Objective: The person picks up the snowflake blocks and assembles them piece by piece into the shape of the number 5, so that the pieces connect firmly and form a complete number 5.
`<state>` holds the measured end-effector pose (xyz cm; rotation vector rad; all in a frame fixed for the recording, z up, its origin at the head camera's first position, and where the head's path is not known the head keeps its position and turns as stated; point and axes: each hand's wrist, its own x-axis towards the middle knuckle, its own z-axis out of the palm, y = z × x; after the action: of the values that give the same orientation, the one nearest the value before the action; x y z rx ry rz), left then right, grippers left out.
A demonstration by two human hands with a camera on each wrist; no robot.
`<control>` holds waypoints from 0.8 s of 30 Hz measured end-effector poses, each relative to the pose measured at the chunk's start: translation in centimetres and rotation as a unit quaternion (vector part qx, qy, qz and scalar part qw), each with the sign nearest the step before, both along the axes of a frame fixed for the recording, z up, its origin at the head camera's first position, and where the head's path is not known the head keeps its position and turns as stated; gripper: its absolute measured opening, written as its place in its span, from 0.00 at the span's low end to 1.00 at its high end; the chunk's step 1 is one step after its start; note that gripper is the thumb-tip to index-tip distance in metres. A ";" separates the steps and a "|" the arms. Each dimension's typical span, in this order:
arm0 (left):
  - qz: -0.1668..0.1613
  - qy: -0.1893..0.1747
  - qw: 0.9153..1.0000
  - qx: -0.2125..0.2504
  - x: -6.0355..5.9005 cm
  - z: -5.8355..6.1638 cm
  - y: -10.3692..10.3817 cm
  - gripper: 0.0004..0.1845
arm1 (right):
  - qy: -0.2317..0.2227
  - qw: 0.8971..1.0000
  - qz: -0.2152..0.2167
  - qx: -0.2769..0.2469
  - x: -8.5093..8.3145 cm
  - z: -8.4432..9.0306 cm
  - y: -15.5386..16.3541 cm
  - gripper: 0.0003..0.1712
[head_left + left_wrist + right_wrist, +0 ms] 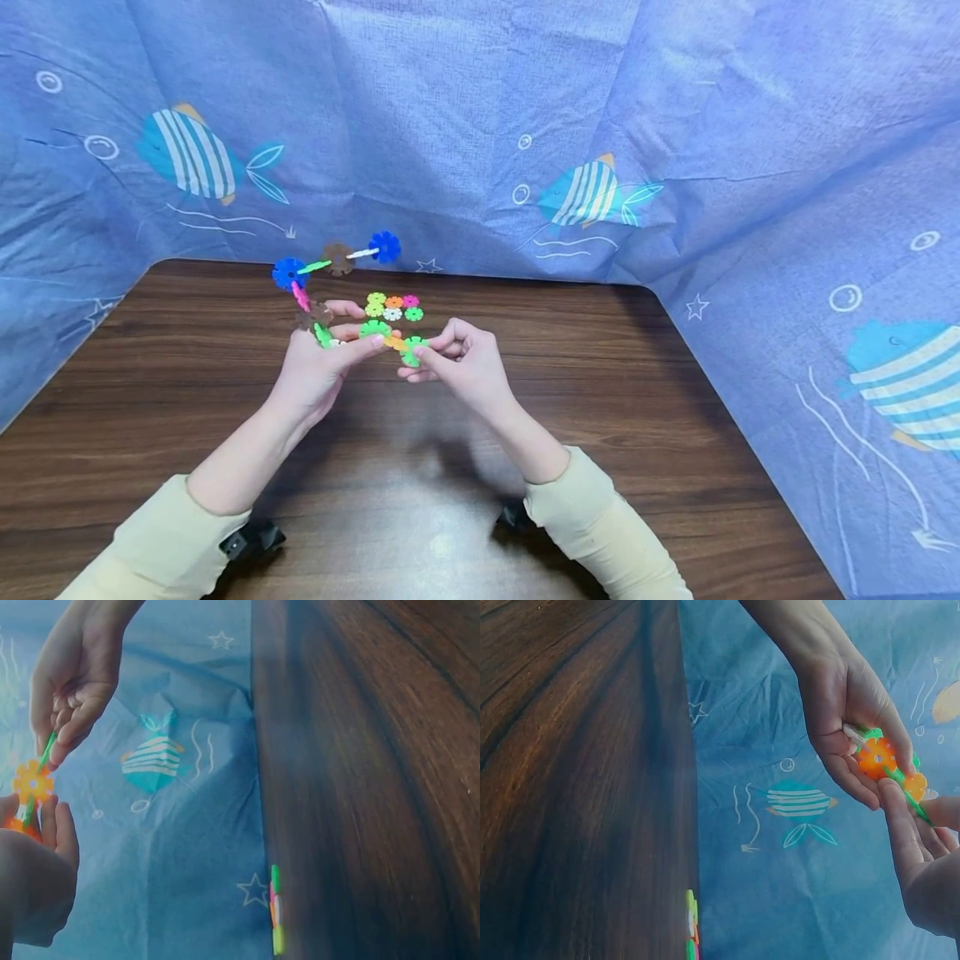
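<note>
Both hands hold a chain of interlocked plastic snowflake discs above the table. My left hand [315, 371] pinches a green disc [373, 330] between thumb and fingers. With thumb and forefinger, my right hand [472, 362] pinches the green end disc [411, 353]. An orange disc [396, 342] joins these two, seen face-on as a yellow-orange disc [34, 782] in the left wrist view. Beyond the left hand the chain bends upward through a brown disc [315, 315], a pink disc [300, 296] and a blue disc [289, 273], up to another blue disc [385, 247]. Fingers hide part of it.
Several loose discs lie in two short rows on the brown wooden table [600, 400], among them an orange disc [393, 302] and a white disc [392, 314]. Behind and to the right hangs a blue cloth [450, 100] printed with fish.
</note>
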<state>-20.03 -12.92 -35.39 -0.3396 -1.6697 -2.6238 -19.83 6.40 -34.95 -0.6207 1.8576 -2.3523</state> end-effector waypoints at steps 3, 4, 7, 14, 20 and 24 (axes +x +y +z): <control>-0.003 0.002 1.000 -0.009 -0.1 -0.2 -0.1 0.20 | 0.000 1.000 0.000 0.002 0.0 -0.1 -0.1 0.08; -0.004 0.001 1.000 -0.011 -0.2 -0.2 -0.2 0.20 | -0.001 1.000 0.000 0.003 0.0 -0.2 -0.2 0.08; -0.001 -0.004 1.000 -0.024 -0.2 -0.4 -0.3 0.20 | -0.010 1.000 0.002 0.007 -0.2 -0.4 -0.3 0.07; 0.006 -0.002 1.000 0.002 -0.5 -0.2 -0.9 0.18 | 0.008 0.999 0.010 0.029 -1.3 -0.8 -0.1 0.06; 0.007 0.013 0.997 0.071 -1.0 -0.3 -2.4 0.16 | 0.032 0.996 -0.023 0.081 -3.5 -1.6 1.1 0.12; 0.007 0.023 0.996 0.088 -1.2 -0.4 -3.4 0.16 | 0.026 0.989 -0.064 0.131 -5.7 -2.5 1.7 0.13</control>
<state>-21.22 -16.34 -35.78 -0.3782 -1.4081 -2.7046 -25.55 8.15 -37.49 -0.5548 2.2414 -2.1253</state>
